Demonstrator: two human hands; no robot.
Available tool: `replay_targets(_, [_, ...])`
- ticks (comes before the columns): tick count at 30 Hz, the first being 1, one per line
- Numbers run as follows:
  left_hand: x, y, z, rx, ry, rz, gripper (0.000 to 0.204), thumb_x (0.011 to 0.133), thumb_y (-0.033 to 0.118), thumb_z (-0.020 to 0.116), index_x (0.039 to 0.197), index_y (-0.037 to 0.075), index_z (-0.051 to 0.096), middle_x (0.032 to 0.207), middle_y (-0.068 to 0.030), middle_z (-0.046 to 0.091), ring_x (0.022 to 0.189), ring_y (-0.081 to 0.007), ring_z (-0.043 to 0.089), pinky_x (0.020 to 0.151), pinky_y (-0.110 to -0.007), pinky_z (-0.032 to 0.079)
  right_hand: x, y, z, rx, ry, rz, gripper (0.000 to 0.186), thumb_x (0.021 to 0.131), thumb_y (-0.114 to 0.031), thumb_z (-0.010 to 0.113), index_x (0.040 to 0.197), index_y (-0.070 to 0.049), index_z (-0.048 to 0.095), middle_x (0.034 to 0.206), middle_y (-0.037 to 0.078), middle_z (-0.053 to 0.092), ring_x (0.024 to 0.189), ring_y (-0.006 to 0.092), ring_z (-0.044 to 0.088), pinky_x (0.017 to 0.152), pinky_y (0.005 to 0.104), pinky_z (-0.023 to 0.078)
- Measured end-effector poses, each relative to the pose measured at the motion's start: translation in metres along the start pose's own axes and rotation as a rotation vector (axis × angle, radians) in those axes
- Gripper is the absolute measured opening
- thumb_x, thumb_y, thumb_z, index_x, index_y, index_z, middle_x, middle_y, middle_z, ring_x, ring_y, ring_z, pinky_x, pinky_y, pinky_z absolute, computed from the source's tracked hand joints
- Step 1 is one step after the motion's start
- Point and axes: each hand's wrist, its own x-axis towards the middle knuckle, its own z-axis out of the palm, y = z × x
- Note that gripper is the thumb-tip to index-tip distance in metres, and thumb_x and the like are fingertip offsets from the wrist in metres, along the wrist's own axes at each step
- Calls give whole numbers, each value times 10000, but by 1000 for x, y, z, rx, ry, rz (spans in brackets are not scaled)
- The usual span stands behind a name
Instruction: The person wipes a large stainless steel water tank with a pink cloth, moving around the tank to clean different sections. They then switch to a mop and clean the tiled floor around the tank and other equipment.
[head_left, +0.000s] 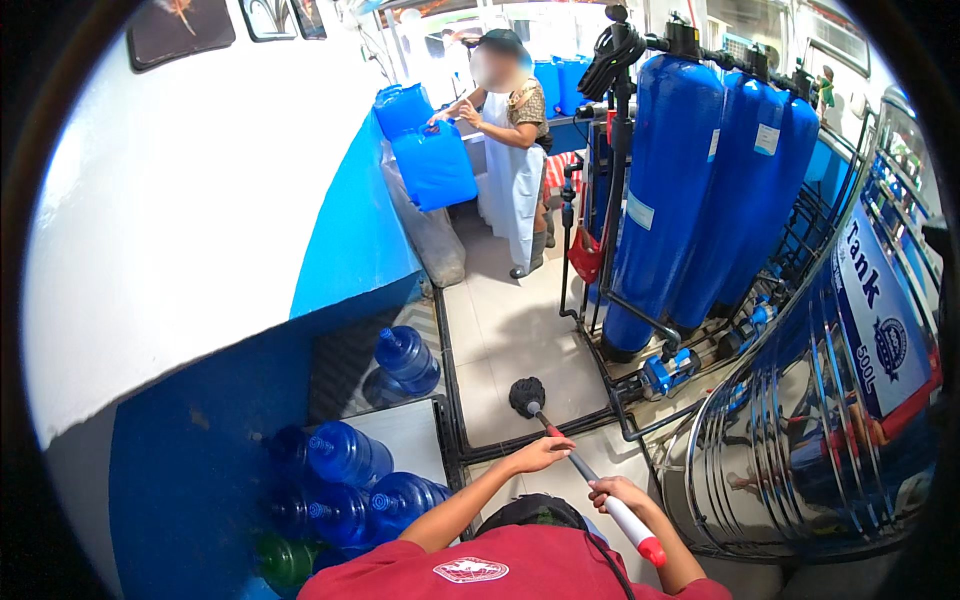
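Note:
A mop (578,464) slants away from me, its dark shaggy head (526,394) resting on the pale tiled floor. My left hand (540,455) is closed around the shaft at its red part, nearer the mop head. Further back, the fingers of my right hand (618,493) wrap the grey shaft just above its thick white grip. The red-tipped end of the handle lies by my right forearm.
Black pipes (530,444) edge the floor tiles. Tall blue filter tanks (665,180) and a shiny steel tank (760,450) stand right. Blue water bottles (350,455) fill the lower left. Ahead, a person (515,150) in a white apron holds a blue jug (435,165).

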Motion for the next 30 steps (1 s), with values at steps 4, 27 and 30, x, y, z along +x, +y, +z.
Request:
replay_targets(4, [-16, 102, -19, 30, 41, 287, 328, 976, 204, 506, 1252, 33, 550, 1215, -110, 583, 1156, -196, 525, 1011, -332, 392, 18, -39, 12, 266, -167, -67, 152, 928, -151, 583, 963, -17, 521, 775, 36, 537, 577, 69, 499, 500, 230, 443])
replay_targets(27, [46, 239, -132, -93, -68, 948, 583, 966, 567, 323, 745, 46, 465, 563, -108, 417, 494, -307, 477, 484, -357, 354, 145, -131, 240, -548, -466, -476, 197, 980, -242, 517, 919, -62, 570, 828, 16, 608, 700, 93, 582, 658, 229, 482])
replay_targets(30, [49, 235, -131, -89, -109, 947, 574, 967, 560, 331, 742, 46, 453, 556, -120, 408, 502, -338, 470, 482, -377, 345, 154, -151, 250, -465, -474, -300, 212, 979, -259, 522, 911, -66, 576, 831, 2, 605, 727, 79, 577, 674, 217, 473])
